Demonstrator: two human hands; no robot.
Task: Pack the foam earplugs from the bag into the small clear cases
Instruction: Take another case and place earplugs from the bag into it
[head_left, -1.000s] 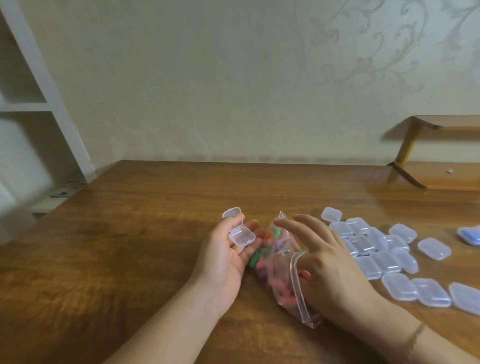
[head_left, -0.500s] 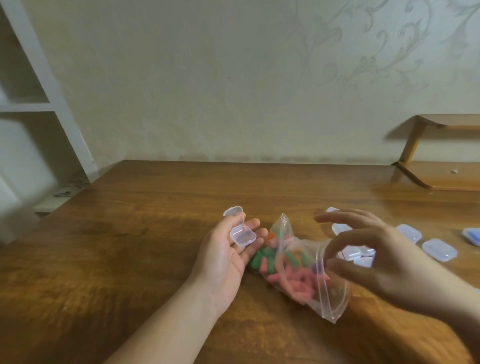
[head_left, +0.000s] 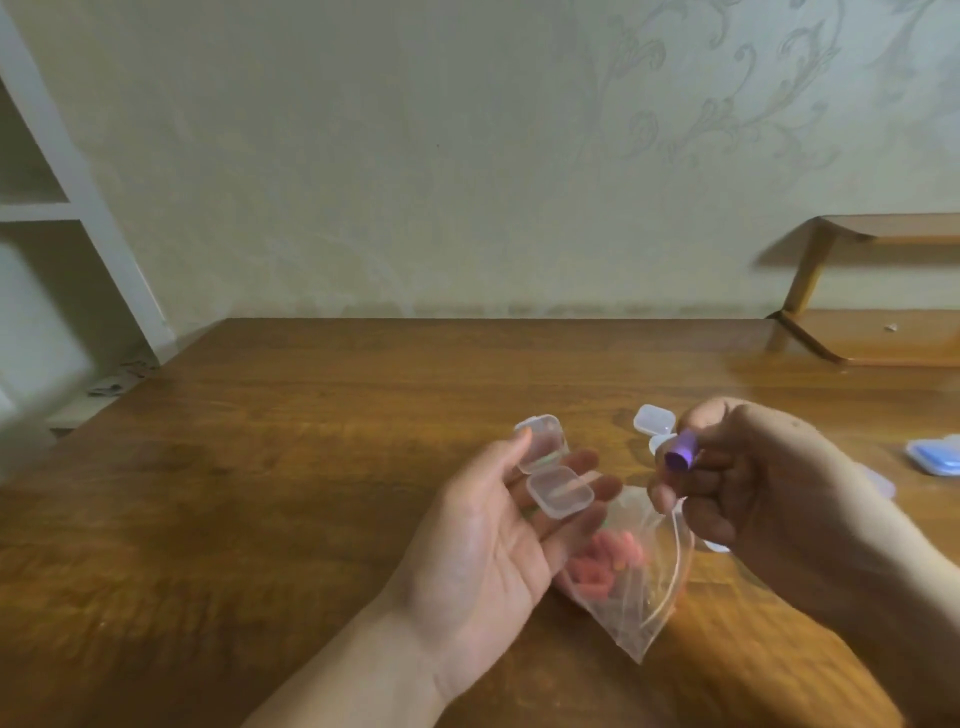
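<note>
**Purple earplug pinched above the bag, open case waiting in the other palm**

The fingers (head_left: 698, 470) of the right hand (head_left: 769, 483) are curled in and pinched around a single purple foam earplug (head_left: 678, 454), whose blunt end sticks out toward the left. That hand hangs above the table (head_left: 311, 467), over the mouth of the bag, and its lower fingers also seem to touch the bag's upper edge, though the blur makes the contact hard to judge.

The left hand (head_left: 488, 540) lies palm up with its fingers loosely spread, not clenched. Across those fingers rests a small clear case (head_left: 558, 491), its hinged lid (head_left: 540, 439) swung back and propped near the thumb tip. The case's tray looks bare inside.

Between the two hands sits the clear zip bag (head_left: 639, 587), slumped on the table with its opening up near the right hand and its bottom corner pointing toward the person. Inside it, a cluster of pink and orange earplugs (head_left: 602, 566) is bunched against the left side, next to the left palm.

Behind the right hand, parts of more clear cases (head_left: 653, 418) show on the table, mostly hidden by the knuckles. Farther right, near the frame edge, lies a blue-tinted case (head_left: 935, 457). A wooden shelf (head_left: 878, 291) stands at the table's far right corner against the patterned wall.
</note>
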